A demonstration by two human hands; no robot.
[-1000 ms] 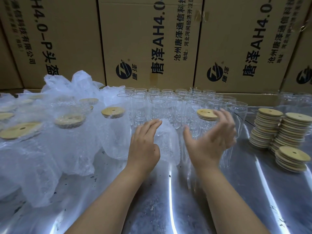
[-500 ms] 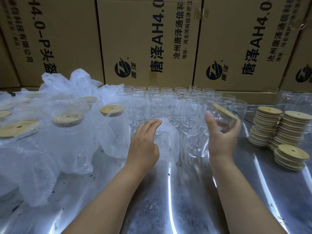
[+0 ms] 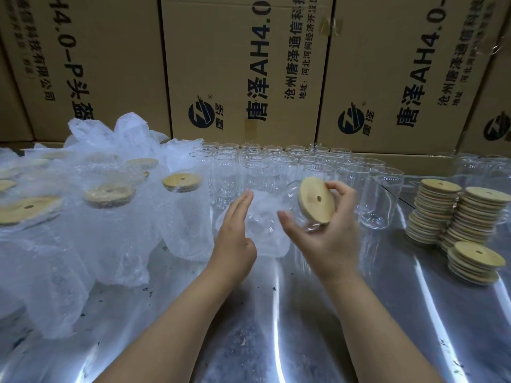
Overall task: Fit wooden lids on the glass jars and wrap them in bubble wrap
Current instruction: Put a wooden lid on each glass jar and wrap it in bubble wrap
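Observation:
My right hand (image 3: 326, 233) grips a lidded glass jar (image 3: 291, 201) tipped on its side, lid end toward me. Its round wooden lid (image 3: 315, 200) with a centre hole faces the camera. My left hand (image 3: 235, 233) has straight fingers that rest against a bubble wrap bag (image 3: 265, 236) standing in front of the jar. Several bare glass jars (image 3: 276, 167) stand in rows behind. Wrapped lidded jars (image 3: 110, 205) fill the left side.
Three stacks of wooden lids (image 3: 464, 217) sit at the right on the shiny metal table (image 3: 276, 327). Cardboard boxes (image 3: 243, 64) form a wall at the back. More glass jars (image 3: 486, 167) stand at the far right.
My right hand has lifted the lidded jar from the row, tipped it over and brought it left toward the bubble wrap bag. My left hand has stayed on the bag.

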